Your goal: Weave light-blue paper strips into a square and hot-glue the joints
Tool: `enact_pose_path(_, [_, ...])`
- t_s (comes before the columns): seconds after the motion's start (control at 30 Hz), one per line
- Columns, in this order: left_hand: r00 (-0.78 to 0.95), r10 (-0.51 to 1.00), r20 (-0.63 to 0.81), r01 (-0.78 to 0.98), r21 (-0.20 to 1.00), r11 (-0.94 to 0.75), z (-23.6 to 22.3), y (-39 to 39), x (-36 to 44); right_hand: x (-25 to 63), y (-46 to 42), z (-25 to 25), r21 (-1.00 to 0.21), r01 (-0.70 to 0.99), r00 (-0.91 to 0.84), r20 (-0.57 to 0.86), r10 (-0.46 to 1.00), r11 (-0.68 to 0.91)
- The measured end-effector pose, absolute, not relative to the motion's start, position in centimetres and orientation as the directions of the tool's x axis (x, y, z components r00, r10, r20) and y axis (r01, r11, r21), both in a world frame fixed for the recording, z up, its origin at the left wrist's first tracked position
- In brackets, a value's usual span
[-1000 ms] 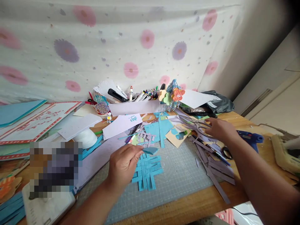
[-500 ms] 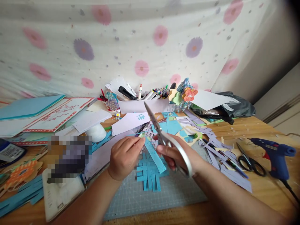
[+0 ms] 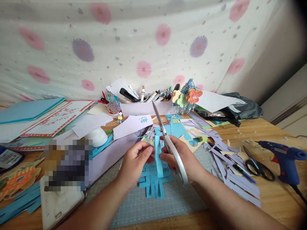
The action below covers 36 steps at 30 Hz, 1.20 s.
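My right hand [image 3: 183, 156] is closed around silver-handled scissors [image 3: 176, 153], their blades together and pointing up and away. A blue paper strip [image 3: 158, 159] stands almost upright against the fingertips of that hand, which appear to pinch its right edge. Just left of the strip is my left hand [image 3: 135, 163], thumb and fingers drawn together; whatever lies between them is hidden. Below both hands, a woven piece of blue paper strips [image 3: 153, 183] with loose ends lies on the grey cutting mat [image 3: 134, 210]. The hands hide its upper part.
Purple paper strips [image 3: 240, 182], black-handled scissors [image 3: 259, 167] and a blue glue gun [image 3: 285, 159] lie at right. A white device [image 3: 59, 204] and blue strips [image 3: 21, 204] are at left. Pens [image 3: 160, 95] and paper flowers [image 3: 194, 95] stand behind.
The blue strip has swung from slanting to nearly upright and now rests at my right fingertips. My left hand has slid off its upper end and moved slightly lower. The scissors have turned more upright.
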<state>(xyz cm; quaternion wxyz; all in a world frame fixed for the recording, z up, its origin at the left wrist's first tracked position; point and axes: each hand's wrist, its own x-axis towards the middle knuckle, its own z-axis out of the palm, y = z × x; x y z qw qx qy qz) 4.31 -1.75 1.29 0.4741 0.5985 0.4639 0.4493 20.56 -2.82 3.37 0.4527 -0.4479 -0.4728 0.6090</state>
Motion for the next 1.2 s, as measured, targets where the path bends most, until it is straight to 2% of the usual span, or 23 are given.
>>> enact_pose_path(0.07, [0.323, 0.941, -0.098, 0.064, 0.995, 0.081, 1.5, -2.2, 4.8, 20.9, -2.6, 3.2, -0.99, -0.104, -0.15, -0.08, 0.985, -0.097])
enact_pose_path(0.13, [0.387, 0.904, -0.179, 0.083, 0.984, 0.159, 1.7, -2.5, 5.2, 21.2, -2.3, 3.0, -0.993, -0.093, -0.123, -0.066, 0.99, -0.077])
enact_pose_path(0.2, [0.379, 0.903, -0.204, 0.102, 0.979, 0.178, 1.9, -2.7, 5.4, 21.3, -2.2, 2.8, -0.992, -0.103, -0.121, -0.062, 0.991, -0.074])
enact_pose_path(0.37, [0.256, 0.959, -0.124, 0.021, 0.992, 0.123, 2.2, -2.5, 4.9, 21.2, -2.9, 2.6, -0.99, -0.129, -0.138, -0.042, 0.99, -0.06])
enact_pose_path(0.53, [0.078, 0.997, -0.008, -0.125, 0.992, 0.018, 3.1, -2.0, 3.5, 21.0, -4.4, 1.9, -0.995, -0.103, -0.341, 0.034, 0.94, -0.002])
enact_pose_path(0.6, [0.044, 0.999, 0.009, -0.148, 0.989, -0.002, 3.4, -2.0, 3.2, 20.7, -4.6, 1.4, -0.995, -0.101, -0.349, 0.054, 0.935, 0.02])
enact_pose_path(0.83, [0.212, 0.974, -0.077, -0.006, 0.997, 0.08, 2.5, -3.1, 4.4, 18.9, -4.3, 1.3, -0.951, -0.294, -0.147, -0.06, 0.987, -0.101])
enact_pose_path(1.03, [0.377, 0.92, -0.106, -0.066, 0.988, 0.141, 2.2, -3.6, 4.9, 19.0, -4.1, 2.0, -0.945, -0.303, -0.129, -0.083, 0.988, -0.119])
enact_pose_path(1.1, [0.37, 0.923, -0.102, -0.082, 0.986, 0.142, 2.3, -3.5, 4.8, 19.3, -4.1, 1.8, -0.952, -0.282, -0.16, -0.077, 0.984, -0.12])
enact_pose_path(1.2, [0.259, 0.964, -0.053, -0.097, 0.992, 0.081, 2.6, -3.1, 4.1, 19.9, -4.4, 1.6, -0.976, -0.204, -0.21, -0.03, 0.977, -0.074])
